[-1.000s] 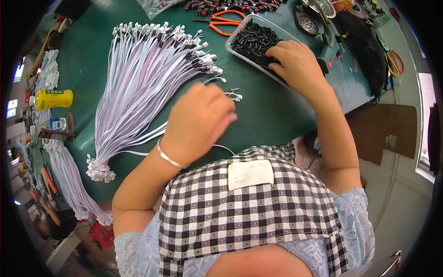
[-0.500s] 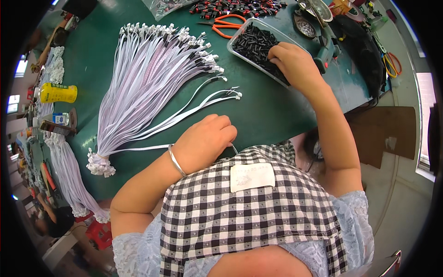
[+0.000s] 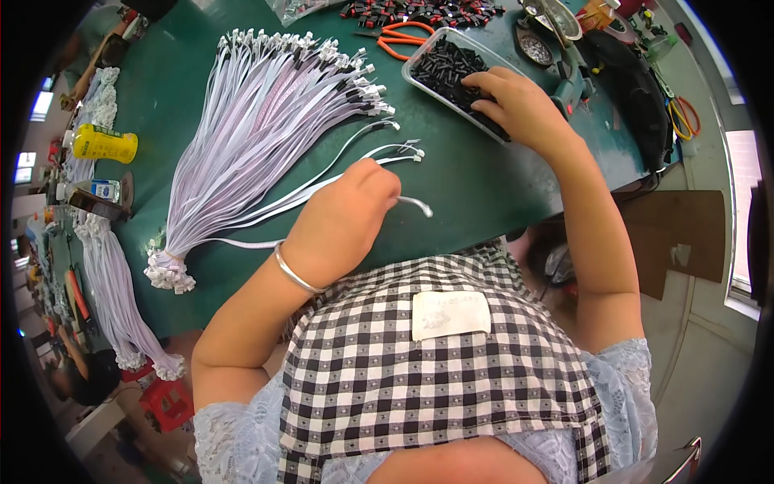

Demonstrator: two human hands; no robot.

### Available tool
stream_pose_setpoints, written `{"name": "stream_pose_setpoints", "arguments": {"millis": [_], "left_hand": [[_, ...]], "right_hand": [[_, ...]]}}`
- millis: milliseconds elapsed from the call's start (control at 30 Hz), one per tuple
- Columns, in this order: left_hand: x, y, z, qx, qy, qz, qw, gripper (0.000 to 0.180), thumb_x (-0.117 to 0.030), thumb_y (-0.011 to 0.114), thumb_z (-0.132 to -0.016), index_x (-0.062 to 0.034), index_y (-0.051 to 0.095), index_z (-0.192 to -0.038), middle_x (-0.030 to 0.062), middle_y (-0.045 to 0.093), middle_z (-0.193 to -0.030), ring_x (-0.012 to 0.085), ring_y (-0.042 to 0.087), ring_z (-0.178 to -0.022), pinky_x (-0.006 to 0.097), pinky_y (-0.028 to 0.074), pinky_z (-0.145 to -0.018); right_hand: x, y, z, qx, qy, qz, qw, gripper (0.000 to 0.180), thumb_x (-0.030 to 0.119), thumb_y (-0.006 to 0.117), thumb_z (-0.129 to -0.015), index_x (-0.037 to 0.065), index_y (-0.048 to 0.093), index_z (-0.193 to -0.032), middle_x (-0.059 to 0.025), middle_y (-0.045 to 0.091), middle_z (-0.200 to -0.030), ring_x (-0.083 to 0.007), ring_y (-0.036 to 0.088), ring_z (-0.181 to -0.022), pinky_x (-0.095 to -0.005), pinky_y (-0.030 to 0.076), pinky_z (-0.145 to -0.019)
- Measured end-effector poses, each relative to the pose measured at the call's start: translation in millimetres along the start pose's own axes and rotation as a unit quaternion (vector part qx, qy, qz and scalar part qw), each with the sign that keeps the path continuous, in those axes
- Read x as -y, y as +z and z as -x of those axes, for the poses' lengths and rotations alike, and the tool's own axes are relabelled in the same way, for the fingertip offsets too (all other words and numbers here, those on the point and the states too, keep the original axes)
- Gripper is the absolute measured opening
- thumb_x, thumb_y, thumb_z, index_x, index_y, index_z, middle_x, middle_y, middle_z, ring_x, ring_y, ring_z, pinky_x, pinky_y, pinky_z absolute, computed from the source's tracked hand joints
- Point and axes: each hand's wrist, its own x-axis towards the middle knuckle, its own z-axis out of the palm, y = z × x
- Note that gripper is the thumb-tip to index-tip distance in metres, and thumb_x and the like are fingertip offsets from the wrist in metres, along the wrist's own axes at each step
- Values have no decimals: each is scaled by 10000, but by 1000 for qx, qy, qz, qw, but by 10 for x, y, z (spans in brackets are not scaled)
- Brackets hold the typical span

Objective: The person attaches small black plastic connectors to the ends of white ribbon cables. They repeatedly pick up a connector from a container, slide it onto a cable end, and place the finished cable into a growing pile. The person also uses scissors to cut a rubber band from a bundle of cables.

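My left hand (image 3: 343, 214) is closed on a white flat cable, whose thin free end (image 3: 418, 206) sticks out to the right of the fingers. The rest of that cable runs back under my wrist to a large bundle of white and pale pink flat cables (image 3: 250, 137). Small white connectors tip the fanned-out far ends of the bundle. Over a clear plastic box (image 3: 408, 74), my right hand (image 3: 516, 105) reaches in among short black tubes (image 3: 443, 66). Its thumb and forefinger are apart, with black tubes showing between them.
Orange-handled pliers (image 3: 403, 37) lie behind the box, near a pile of black and red parts (image 3: 427, 11). At the left are a yellow bottle (image 3: 103, 143) and another cable bundle (image 3: 121, 290). A green tool (image 3: 568, 93) lies right of the box.
My left hand has moved up and away from the apron, bringing the cable's free end out over the table. In the box, my right thumb and forefinger have spread.
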Motion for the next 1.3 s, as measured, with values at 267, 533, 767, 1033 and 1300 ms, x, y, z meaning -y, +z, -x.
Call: {"name": "stream_pose_setpoints", "arguments": {"millis": [267, 533, 767, 1033, 1300], "left_hand": [[-119, 160, -16, 113, -138, 232, 956, 217, -108, 573, -901, -23, 605, -1098, 53, 622, -771, 107, 574, -647, 237, 469, -591], [-106, 225, 25, 145, -290, 497, 805, 141, -106, 512, -944, -22, 544, -1053, 23, 584, -794, 52, 560, -606, 169, 430, -505], [-61, 50, 46, 189, -313, 540, 758, 106, -124, 550, -922, -35, 555, -981, 15, 583, -803, 39, 542, -575, 161, 400, -477], [-55, 129, 111, 146, -289, 567, 757, 84, -110, 577, -907, -39, 573, -951, 8, 580, -753, 49, 538, -571, 163, 399, -486], [-109, 89, 78, 121, -303, 556, 764, 193, -92, 563, -920, -29, 605, -1097, -19, 579, -747, 24, 539, -591, 144, 406, -504]], "right_hand": [[39, 10, -37, 39, 46, 51, 997, 170, 137, 606, -817, 69, 619, -972, -101, 622, -931, -314, 600, -910, -410, 485, -773], [199, -199, 131, 86, 54, 55, 993, 214, 197, 606, -833, 110, 623, -1028, -87, 616, -957, -299, 609, -908, -414, 496, -760], [177, -293, 225, 55, 119, 25, 991, 145, 195, 609, -847, 79, 668, -911, -110, 608, -861, -308, 598, -836, -406, 473, -730], [462, -435, 353, -87, 183, -68, 977, 119, 38, 591, -827, 34, 670, -915, -102, 593, -810, -250, 582, -699, -318, 461, -646], [602, -380, 530, -77, 156, -124, 977, 279, -38, 589, -806, 44, 656, -1064, -61, 618, -819, -141, 570, -709, -244, 442, -655]]}}
